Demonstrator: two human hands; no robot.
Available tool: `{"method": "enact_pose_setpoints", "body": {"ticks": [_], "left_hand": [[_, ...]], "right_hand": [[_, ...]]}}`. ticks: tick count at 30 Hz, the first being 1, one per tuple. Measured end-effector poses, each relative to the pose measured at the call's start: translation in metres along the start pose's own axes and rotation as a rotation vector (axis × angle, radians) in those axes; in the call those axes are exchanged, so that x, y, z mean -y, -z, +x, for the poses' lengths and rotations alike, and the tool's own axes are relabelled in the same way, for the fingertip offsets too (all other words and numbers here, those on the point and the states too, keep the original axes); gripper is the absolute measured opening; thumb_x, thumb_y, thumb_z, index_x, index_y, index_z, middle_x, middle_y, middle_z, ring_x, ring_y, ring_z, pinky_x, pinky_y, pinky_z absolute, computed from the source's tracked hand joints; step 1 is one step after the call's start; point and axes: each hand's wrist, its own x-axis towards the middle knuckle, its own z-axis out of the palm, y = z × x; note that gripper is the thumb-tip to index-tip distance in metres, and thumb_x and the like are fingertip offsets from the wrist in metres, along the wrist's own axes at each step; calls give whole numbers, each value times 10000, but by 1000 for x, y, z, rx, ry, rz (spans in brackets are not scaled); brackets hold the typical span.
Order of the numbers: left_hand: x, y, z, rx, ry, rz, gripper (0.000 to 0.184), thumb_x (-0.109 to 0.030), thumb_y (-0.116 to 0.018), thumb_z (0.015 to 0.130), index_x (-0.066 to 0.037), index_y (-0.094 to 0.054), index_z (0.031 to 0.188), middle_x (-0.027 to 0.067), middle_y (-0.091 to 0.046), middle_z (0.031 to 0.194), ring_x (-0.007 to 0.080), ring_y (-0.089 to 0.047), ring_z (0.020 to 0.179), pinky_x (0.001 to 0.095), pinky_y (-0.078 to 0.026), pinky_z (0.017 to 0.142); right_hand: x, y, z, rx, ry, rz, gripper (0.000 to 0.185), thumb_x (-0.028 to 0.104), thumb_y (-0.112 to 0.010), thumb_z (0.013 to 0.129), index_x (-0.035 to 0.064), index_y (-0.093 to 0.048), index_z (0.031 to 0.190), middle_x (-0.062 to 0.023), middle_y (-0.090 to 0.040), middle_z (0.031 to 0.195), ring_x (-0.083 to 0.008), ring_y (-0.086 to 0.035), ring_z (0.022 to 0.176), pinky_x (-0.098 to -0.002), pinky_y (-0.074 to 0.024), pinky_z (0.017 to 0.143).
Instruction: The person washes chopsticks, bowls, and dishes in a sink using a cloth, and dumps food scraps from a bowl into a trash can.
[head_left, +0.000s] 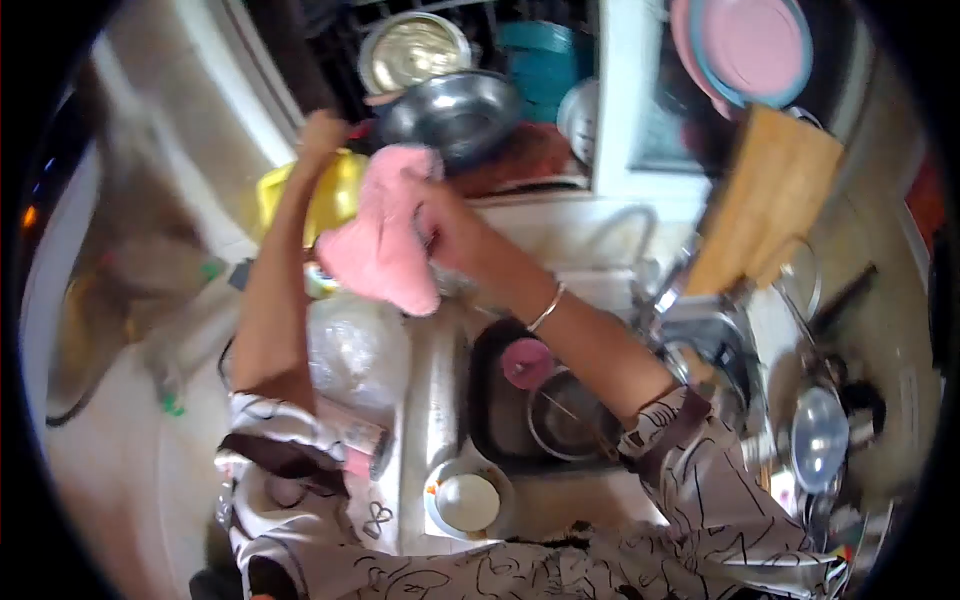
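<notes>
Near the window ledge, a pink cloth point(385, 240) hangs from my right hand point(440, 225), whose fingers are closed on it. My left hand point(325, 135) is stretched forward above a yellow container point(335, 195); its fingers are blurred, and what they touch cannot be made out. Just beyond the cloth sits a metal bowl point(455, 115) on the ledge. A silver bangle is on my right wrist.
Below my right arm is a sink point(490, 430) holding a pink item and a metal pan. White bowls point(468, 502) stand at its front left. A wooden board point(765, 200) leans at the right. Clear plastic bags point(360, 350) lie left of the sink.
</notes>
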Motion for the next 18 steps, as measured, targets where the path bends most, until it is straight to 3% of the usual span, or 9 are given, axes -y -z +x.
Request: {"method": "enact_pose_setpoints", "body": {"ticks": [2, 4, 7, 8, 10, 13, 14, 15, 18], "left_hand": [[35, -25, 4, -132, 306, -369, 278, -259, -479, 754, -37, -607, 862, 185, -585, 844, 323, -549, 803, 392, -439, 700], [4, -4, -12, -404, 500, -534, 335, -239, -518, 736, -1, -561, 968, 171, -599, 842, 283, -570, 749, 360, -449, 669], [-129, 79, -76, -913, 275, -879, 325, -190, -467, 843, 51, -521, 1055, 128, -592, 949, 182, -551, 832, 288, -425, 743], [-161, 98, -96, -951, 232, -575, 319, -187, -475, 845, 40, -528, 1063, 123, -579, 998, 166, -533, 900, 267, -398, 812], [-202, 81, -134, -699, 453, -1077, 297, -175, -467, 856, 25, -537, 1064, 116, -574, 1023, 167, -517, 951, 272, -374, 852], [-288, 92, -194, -471, 523, -1166, 331, -245, -465, 870, 19, -544, 1053, 95, -572, 1019, 172, -489, 1003, 291, -348, 885], [-311, 79, -217, -418, 542, -1583, 323, -245, -457, 873, 1, -530, 1070, 92, -554, 1051, 177, -476, 1022, 311, -355, 881], [-331, 64, -234, -421, 483, -1533, 205, -103, -436, 855, -8, -544, 1000, 14, -547, 918, 95, -483, 835, 221, -381, 755], [-388, 39, -294, 48, 857, -1817, 182, -83, -459, 836, -10, -551, 975, 6, -547, 890, 79, -482, 806, 202, -381, 728]], "right_hand": [[58, -23, -54, -216, 110, -328, 685, 153, -666, 692, 131, -315, 1280, -9, -471, 901, -107, -406, 658, -240, -375, 577], [88, -35, -97, -265, -332, 206, 568, 238, -605, 757, 87, -348, 1241, -16, -473, 997, -101, -435, 815, -244, -390, 689], [112, -48, -182, -463, -808, 565, 516, 300, -547, 822, 34, -361, 1223, -44, -460, 1138, -96, -440, 1016, -243, -372, 865], [129, -45, -210, -526, -900, 567, 537, 289, -548, 822, 31, -334, 1241, -48, -447, 1153, -102, -434, 1026, -244, -361, 881], [156, -34, -271, -594, -1022, 531, 579, 268, -551, 821, 29, -277, 1272, -56, -423, 1180, -113, -429, 1039, -248, -353, 896], [172, -1, -331, -755, -1213, 402, 515, 289, -538, 823, 26, -351, 1225, -62, -486, 1112, -121, -473, 996, -248, -400, 850], [172, 8, -338, -874, -1142, 400, 482, 285, -543, 820, 36, -378, 1198, -52, -509, 1064, -122, -490, 964, -258, -419, 819], [171, 18, -343, -993, -1074, 399, 449, 280, -549, 817, 46, -405, 1172, -42, -532, 1016, -123, -507, 933, -268, -439, 789], [160, 59, -348, -1027, -1140, 506, 341, 274, -549, 817, 75, -464, 1081, -32, -557, 938, -139, -540, 843, -295, -465, 730]]}}
